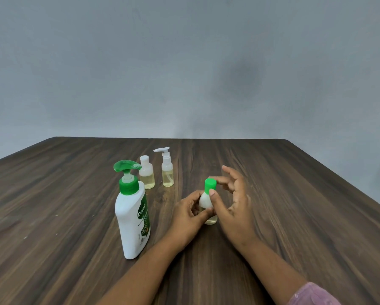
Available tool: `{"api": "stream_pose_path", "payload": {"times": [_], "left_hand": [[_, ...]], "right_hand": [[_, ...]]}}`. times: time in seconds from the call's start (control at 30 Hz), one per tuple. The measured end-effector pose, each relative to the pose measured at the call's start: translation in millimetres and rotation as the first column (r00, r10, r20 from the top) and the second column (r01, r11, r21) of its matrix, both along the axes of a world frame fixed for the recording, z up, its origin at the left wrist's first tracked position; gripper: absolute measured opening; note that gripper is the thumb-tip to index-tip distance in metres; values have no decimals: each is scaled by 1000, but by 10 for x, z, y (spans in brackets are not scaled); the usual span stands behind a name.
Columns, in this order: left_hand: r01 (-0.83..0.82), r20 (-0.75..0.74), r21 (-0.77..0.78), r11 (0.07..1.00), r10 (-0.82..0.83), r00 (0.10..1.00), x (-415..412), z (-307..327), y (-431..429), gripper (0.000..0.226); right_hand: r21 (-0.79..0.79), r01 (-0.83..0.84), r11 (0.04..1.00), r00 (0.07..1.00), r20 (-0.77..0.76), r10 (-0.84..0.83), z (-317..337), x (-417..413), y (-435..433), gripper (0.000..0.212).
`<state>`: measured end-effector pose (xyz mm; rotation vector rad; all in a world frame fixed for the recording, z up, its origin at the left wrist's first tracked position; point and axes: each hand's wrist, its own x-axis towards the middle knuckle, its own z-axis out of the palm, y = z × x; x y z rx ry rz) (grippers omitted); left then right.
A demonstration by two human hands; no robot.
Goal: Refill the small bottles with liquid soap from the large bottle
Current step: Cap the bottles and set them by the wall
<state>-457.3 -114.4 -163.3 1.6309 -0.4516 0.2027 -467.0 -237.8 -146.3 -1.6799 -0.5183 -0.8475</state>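
A small bottle with a green cap stands on the wooden table near the middle. My left hand grips its body from the left. My right hand pinches the green cap between thumb and fingers. Yellowish liquid shows at the bottle's base. The large white soap bottle with a green pump stands upright to the left of my hands. Behind it stand a small flip-cap bottle and a small pump bottle, both holding yellowish liquid.
The table's far edge meets a plain grey wall. Bare wood stretches to the right of my hands and at the far left. A pink sleeve covers my right forearm at the bottom edge.
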Motion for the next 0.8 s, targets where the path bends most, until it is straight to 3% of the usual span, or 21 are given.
{"api": "stream_pose_path", "payload": {"times": [0.17, 0.27, 0.4, 0.53, 0.8], "left_hand": [[7, 2, 6, 1000, -7, 1000, 3, 8, -5, 34], [8, 5, 14, 1000, -8, 1000, 12, 4, 0, 35], [-6, 6, 3, 1000, 6, 1000, 15, -25, -9, 32], [-12, 14, 14, 1000, 12, 1000, 18, -21, -3, 37], [-25, 55, 63, 998, 21, 998, 19, -19, -7, 21]], "right_hand": [[42, 90, 995, 994, 62, -92, 8, 4, -16, 37], [45, 99, 994, 992, 73, -102, 16, -7, -10, 41], [-18, -36, 999, 998, -43, 35, -11, 5, 4, 57], [42, -174, 984, 977, -118, 178, -51, 31, 14, 53], [97, 48, 994, 998, -51, -44, 3, 50, 54, 52]]}}
